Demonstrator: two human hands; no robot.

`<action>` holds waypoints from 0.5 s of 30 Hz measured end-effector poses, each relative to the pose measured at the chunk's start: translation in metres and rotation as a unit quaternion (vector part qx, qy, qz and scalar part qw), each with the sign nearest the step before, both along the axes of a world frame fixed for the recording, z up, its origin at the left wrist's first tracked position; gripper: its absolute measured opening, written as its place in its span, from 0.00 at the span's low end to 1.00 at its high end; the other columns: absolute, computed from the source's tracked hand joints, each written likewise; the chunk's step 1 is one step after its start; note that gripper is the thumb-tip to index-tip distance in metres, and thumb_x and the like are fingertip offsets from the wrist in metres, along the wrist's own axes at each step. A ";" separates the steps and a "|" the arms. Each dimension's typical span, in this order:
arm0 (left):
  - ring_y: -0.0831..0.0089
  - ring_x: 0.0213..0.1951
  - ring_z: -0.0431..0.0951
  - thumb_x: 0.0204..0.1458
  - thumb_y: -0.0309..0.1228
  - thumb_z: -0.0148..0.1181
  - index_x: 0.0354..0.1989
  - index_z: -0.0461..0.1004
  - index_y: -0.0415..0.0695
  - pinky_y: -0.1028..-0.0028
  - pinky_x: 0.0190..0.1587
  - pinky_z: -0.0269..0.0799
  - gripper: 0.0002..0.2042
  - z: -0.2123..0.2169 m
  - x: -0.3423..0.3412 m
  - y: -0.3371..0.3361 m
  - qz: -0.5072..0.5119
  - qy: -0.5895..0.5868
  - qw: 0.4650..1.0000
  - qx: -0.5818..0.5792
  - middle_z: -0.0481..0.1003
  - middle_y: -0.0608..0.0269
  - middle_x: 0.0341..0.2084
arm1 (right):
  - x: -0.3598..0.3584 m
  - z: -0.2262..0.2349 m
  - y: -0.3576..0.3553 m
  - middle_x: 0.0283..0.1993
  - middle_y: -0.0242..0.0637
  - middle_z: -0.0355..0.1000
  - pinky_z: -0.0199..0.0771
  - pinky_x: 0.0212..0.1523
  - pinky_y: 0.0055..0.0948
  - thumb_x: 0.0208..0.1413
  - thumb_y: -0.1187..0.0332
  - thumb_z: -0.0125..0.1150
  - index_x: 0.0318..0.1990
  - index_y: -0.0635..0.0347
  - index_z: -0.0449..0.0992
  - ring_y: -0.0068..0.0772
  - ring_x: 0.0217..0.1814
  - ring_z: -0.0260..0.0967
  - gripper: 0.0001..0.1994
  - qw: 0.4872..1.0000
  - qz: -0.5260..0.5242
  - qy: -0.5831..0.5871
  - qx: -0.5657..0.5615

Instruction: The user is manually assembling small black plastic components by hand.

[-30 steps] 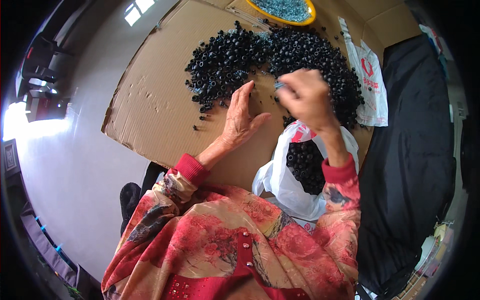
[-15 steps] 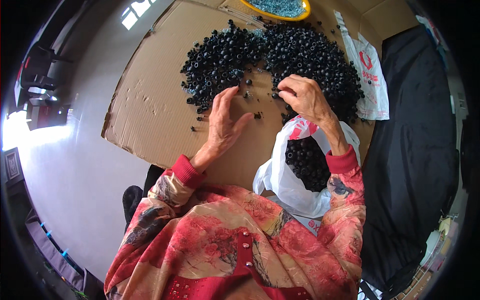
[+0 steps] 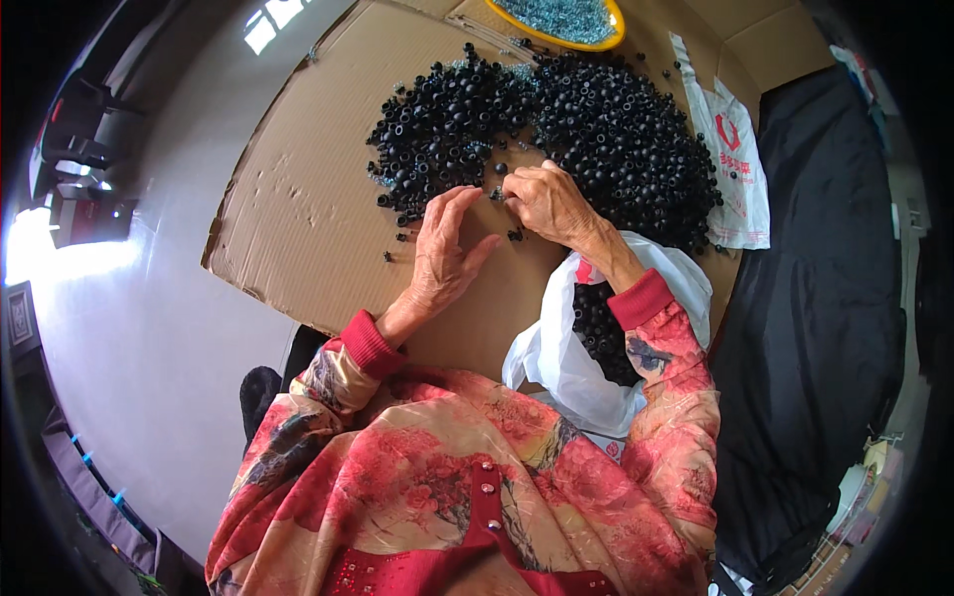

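Note:
Two heaps of small black hollow round pieces, a left heap point(image 3: 447, 124) and a right heap point(image 3: 631, 144), lie on a flat cardboard sheet point(image 3: 298, 189). Tiny clear pieces are mixed in at their edges. My left hand point(image 3: 442, 258) is at the near edge of the left heap, fingers stretched and thumb apart, holding nothing visible. Between the heaps, my right hand point(image 3: 555, 207) is closed, its fingertips pinched low by a few loose pieces; what they hold is too small to make out. Under my right forearm, an open white plastic bag point(image 3: 542, 343) contains more black pieces point(image 3: 598, 323).
A yellow-rimmed bowl point(image 3: 620, 30) of clear bluish pieces stands at the far edge. A flattened white bag point(image 3: 735, 204) with red print lies right of the heaps. Black cloth point(image 3: 815, 298) covers the right side. A few stray pieces point(image 3: 388, 256) lie near my left hand.
My right hand has moved left and slightly down, from the right heap's edge to the gap between the heaps. My left hand has barely moved. The right forearm now hides more of the bag.

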State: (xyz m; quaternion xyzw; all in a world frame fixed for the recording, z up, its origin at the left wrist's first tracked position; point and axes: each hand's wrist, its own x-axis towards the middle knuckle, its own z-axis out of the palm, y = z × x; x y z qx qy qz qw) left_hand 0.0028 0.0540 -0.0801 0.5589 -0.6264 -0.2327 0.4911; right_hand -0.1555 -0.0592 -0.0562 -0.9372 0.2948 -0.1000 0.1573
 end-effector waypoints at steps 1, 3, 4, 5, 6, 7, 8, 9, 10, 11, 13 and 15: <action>0.60 0.49 0.68 0.38 0.28 0.68 0.51 0.64 0.43 0.67 0.50 0.67 0.29 0.000 0.000 -0.001 0.000 0.001 1.000 0.000 0.66 0.55 0.48 | -0.001 0.001 0.000 0.25 0.38 0.69 0.63 0.34 0.35 0.41 0.74 0.57 0.24 0.60 0.70 0.41 0.30 0.68 0.03 1.000 0.000 0.001 0.000; 0.59 0.49 0.68 0.38 0.28 0.67 0.51 0.64 0.43 0.67 0.50 0.67 0.28 0.001 0.001 -0.001 -0.005 0.000 1.000 -0.002 0.66 0.56 0.48 | 0.000 0.004 0.001 0.24 0.37 0.69 0.61 0.34 0.35 0.40 0.73 0.57 0.24 0.60 0.70 0.40 0.29 0.67 0.03 1.000 0.011 -0.003 -0.010; 0.59 0.49 0.68 0.38 0.28 0.67 0.51 0.64 0.43 0.67 0.50 0.67 0.28 0.000 0.002 -0.001 -0.003 -0.001 1.000 -0.001 0.66 0.56 0.48 | -0.001 0.009 0.000 0.24 0.37 0.69 0.61 0.34 0.35 0.40 0.73 0.57 0.24 0.60 0.70 0.40 0.29 0.67 0.03 1.000 0.013 -0.003 -0.010; 0.59 0.49 0.68 0.38 0.28 0.67 0.50 0.64 0.43 0.67 0.50 0.67 0.27 0.000 0.002 -0.001 -0.003 -0.001 1.000 0.001 0.67 0.56 0.48 | -0.003 0.015 -0.001 0.24 0.37 0.69 0.60 0.34 0.35 0.41 0.72 0.56 0.23 0.60 0.70 0.40 0.29 0.67 0.03 0.999 0.026 0.020 -0.008; 0.59 0.49 0.68 0.38 0.27 0.67 0.50 0.65 0.43 0.67 0.50 0.67 0.27 0.000 0.001 -0.001 -0.004 0.000 1.000 0.002 0.67 0.56 0.48 | -0.007 0.022 -0.002 0.24 0.37 0.69 0.60 0.35 0.35 0.41 0.72 0.56 0.23 0.60 0.70 0.40 0.29 0.67 0.03 0.998 0.038 0.044 -0.008; 0.59 0.49 0.68 0.38 0.27 0.67 0.50 0.65 0.43 0.67 0.50 0.67 0.27 0.001 0.000 -0.001 -0.005 0.001 1.000 0.002 0.67 0.56 0.48 | -0.010 0.025 -0.002 0.24 0.37 0.69 0.60 0.35 0.35 0.41 0.72 0.56 0.23 0.60 0.70 0.40 0.29 0.67 0.03 0.998 0.037 0.045 -0.008; 0.60 0.49 0.68 0.38 0.27 0.67 0.49 0.65 0.43 0.67 0.50 0.67 0.26 0.001 0.000 -0.002 -0.006 -0.005 1.000 -0.001 0.67 0.56 0.48 | -0.013 0.028 -0.002 0.24 0.37 0.69 0.60 0.35 0.35 0.41 0.71 0.56 0.23 0.60 0.70 0.39 0.29 0.67 0.03 0.998 0.037 0.047 -0.020; 0.60 0.49 0.68 0.38 0.26 0.66 0.48 0.66 0.43 0.67 0.50 0.67 0.25 0.001 0.000 -0.003 -0.008 -0.012 1.000 -0.004 0.67 0.56 0.48 | -0.016 0.032 -0.003 0.24 0.36 0.69 0.60 0.36 0.35 0.41 0.71 0.56 0.22 0.60 0.71 0.39 0.30 0.67 0.03 0.998 0.037 0.049 -0.033; 0.60 0.49 0.68 0.38 0.26 0.66 0.48 0.66 0.43 0.67 0.50 0.67 0.25 0.002 -0.001 -0.003 -0.010 -0.012 1.000 -0.006 0.67 0.56 0.48 | -0.017 0.039 -0.006 0.24 0.37 0.69 0.61 0.35 0.34 0.42 0.72 0.55 0.23 0.61 0.71 0.38 0.30 0.67 0.03 0.998 0.040 0.048 -0.031; 0.60 0.48 0.68 0.38 0.26 0.66 0.48 0.66 0.43 0.67 0.49 0.67 0.25 0.003 -0.001 -0.003 -0.011 -0.006 1.000 -0.005 0.67 0.56 0.47 | -0.020 0.046 -0.009 0.24 0.37 0.69 0.61 0.35 0.34 0.42 0.72 0.55 0.23 0.61 0.71 0.38 0.30 0.67 0.03 0.998 0.039 0.049 -0.032; 0.60 0.48 0.69 0.38 0.25 0.66 0.48 0.67 0.43 0.68 0.49 0.67 0.24 0.003 0.000 -0.002 -0.005 -0.004 1.000 -0.006 0.67 0.56 0.47 | -0.023 0.053 -0.018 0.24 0.37 0.69 0.62 0.34 0.34 0.43 0.73 0.55 0.23 0.61 0.72 0.39 0.31 0.67 0.03 0.999 -0.035 -0.010 -0.014; 0.61 0.47 0.69 0.38 0.24 0.66 0.47 0.67 0.43 0.68 0.48 0.67 0.23 0.002 -0.001 -0.003 -0.007 0.001 1.000 -0.009 0.68 0.56 0.46 | -0.022 0.051 -0.024 0.24 0.38 0.69 0.64 0.34 0.35 0.44 0.74 0.54 0.24 0.62 0.72 0.40 0.31 0.67 0.02 0.998 -0.050 -0.005 -0.027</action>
